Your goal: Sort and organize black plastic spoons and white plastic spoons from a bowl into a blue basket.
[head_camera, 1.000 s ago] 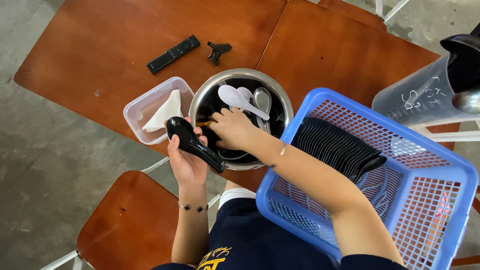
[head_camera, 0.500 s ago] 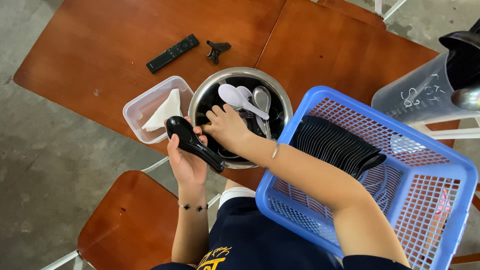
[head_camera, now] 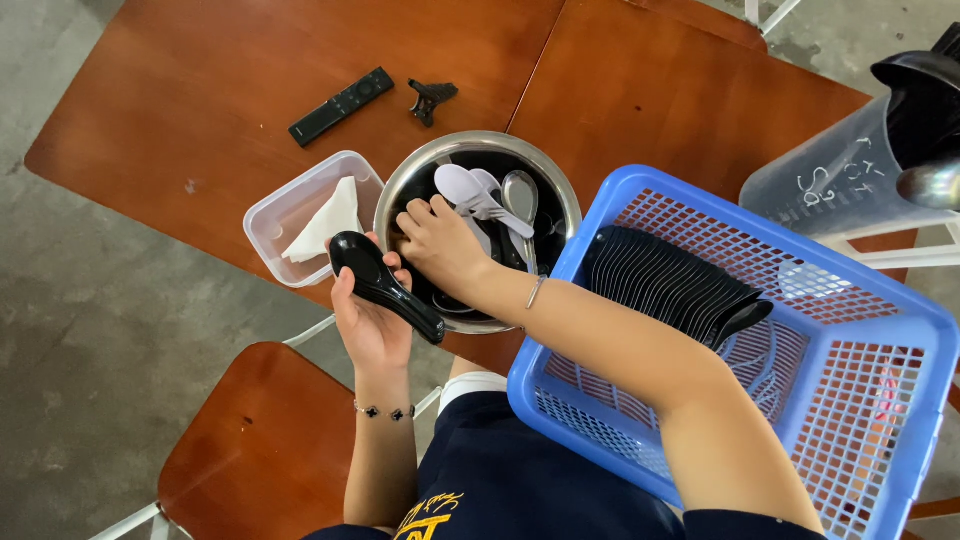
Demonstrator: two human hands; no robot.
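Note:
My left hand (head_camera: 372,322) holds a black soup spoon (head_camera: 380,283) just in front of a round steel bowl (head_camera: 402,190) on the brown wooden table (head_camera: 230,70). My right hand (head_camera: 437,243) reaches into the bowl, fingers bent down among the cutlery; whether it grips anything is hidden. In the bowl lie a white soup spoon (head_camera: 468,192) and a metal spoon (head_camera: 521,200). A blue plastic basket (head_camera: 900,330) on my lap at the right carries a neat row of black spoons (head_camera: 670,280).
A clear plastic box (head_camera: 272,215) with a white napkin (head_camera: 326,222) sits left of the bowl. A black remote (head_camera: 341,105) and a small black clip (head_camera: 431,98) lie farther back. A translucent jug (head_camera: 850,175) stands at the right. A wooden stool (head_camera: 260,450) is below left.
My right hand has shifted slightly deeper into the bowl. The left hand with the black spoon has stayed put.

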